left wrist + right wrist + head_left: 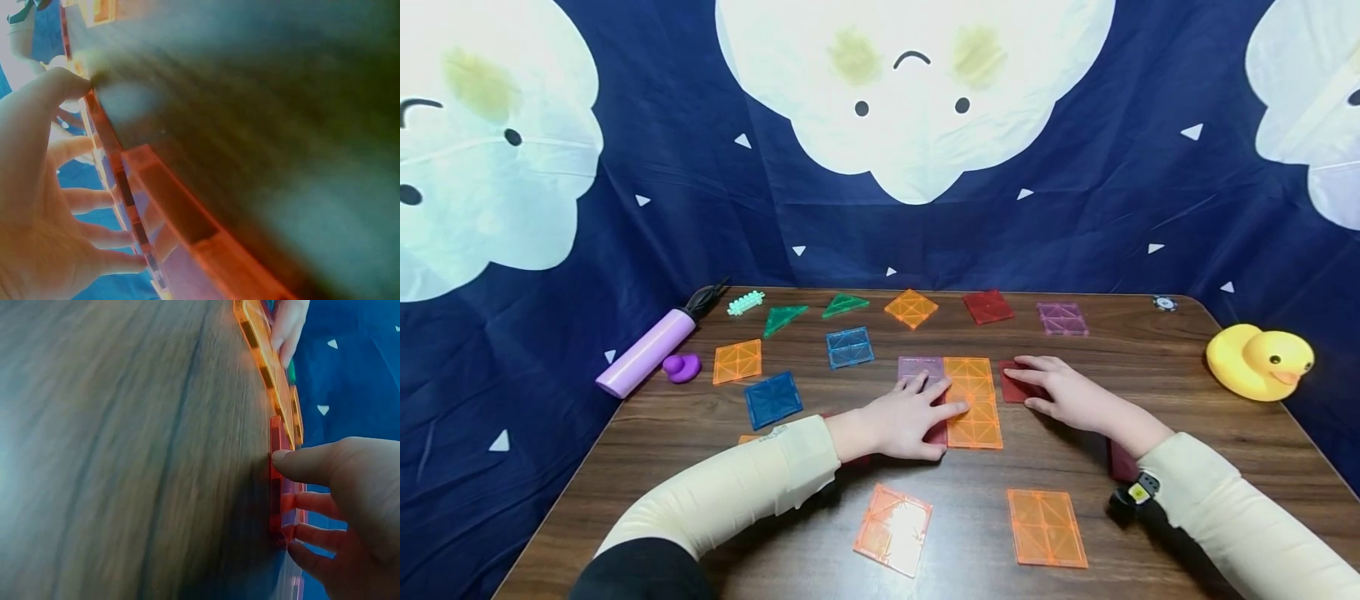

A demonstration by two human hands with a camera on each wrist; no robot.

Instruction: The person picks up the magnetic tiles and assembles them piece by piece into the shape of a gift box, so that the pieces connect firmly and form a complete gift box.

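Observation:
My left hand [913, 417] lies with fingers spread over a joined block of magnetic tiles. Under it are a purple tile [917, 364] and a mostly covered red tile [937, 432]; its fingertips reach two joined orange tiles [973, 423]. In the left wrist view, the thumb rests by a red tile edge [107, 125]. Just right of the block, my right hand [1060, 392] holds a single red tile [1013, 388] by its edges. The right wrist view shows the thumb on this tile's near edge [275, 487] and fingers on its far side.
An orange tile [1047, 529] and a glossy pale orange tile [892, 529] lie in front. Behind are a blue tile [850, 347], green triangles [785, 317] and other loose tiles. A purple cylinder [651, 352] and purple duck [682, 367] sit left, a yellow duck [1255, 362] right.

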